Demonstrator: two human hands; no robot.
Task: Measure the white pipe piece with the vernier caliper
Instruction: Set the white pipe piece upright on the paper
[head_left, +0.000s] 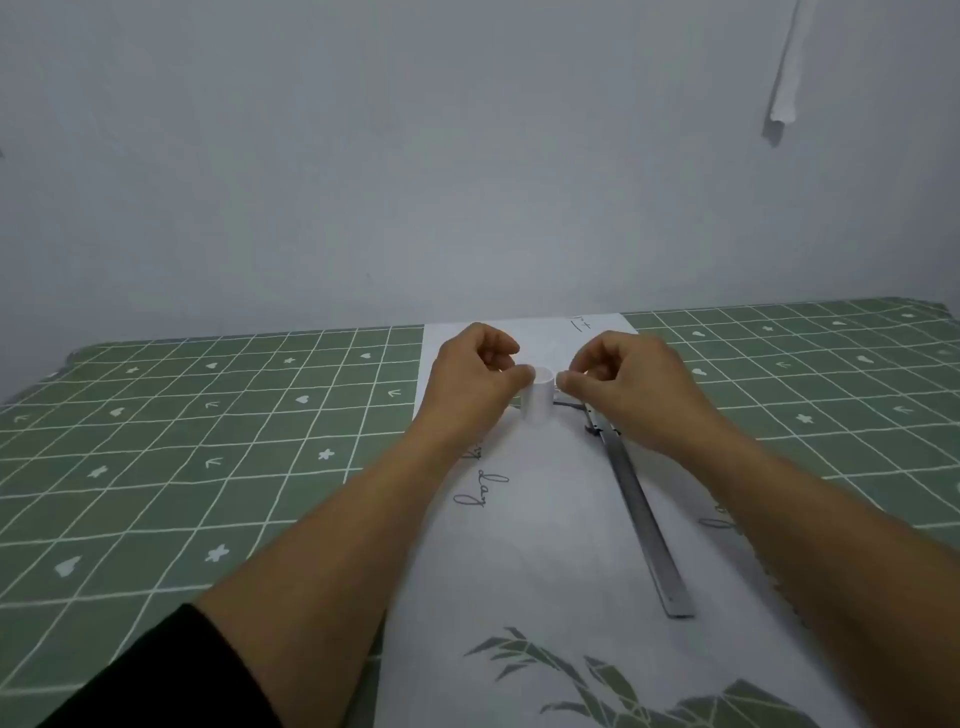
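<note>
Forearms reach in from the near edge over a white paper sheet (530, 561) printed with green leaves, laid on the worktop (182, 441) and its green checked cloth. Farther out, the vernier caliper (641, 514) lies flat on the sheet, its long axis running from the near right up and away toward the left; its jaw end passes under the right hand (628, 384), so how the jaws stand cannot be told. Beyond that, the white pipe piece (538, 401) stands upright on the paper, open end up, directly between the two hands. The left hand (475, 376) has its grip narrow, thumb tip pressed to the pipe's left wall; the right hand's grip is narrow too, fingertips (567, 383) touching the pipe's right rim. The caliper's head sits just right of the pipe, so the right hand is the nearer one to take it up. A grey wall closes the view behind.
</note>
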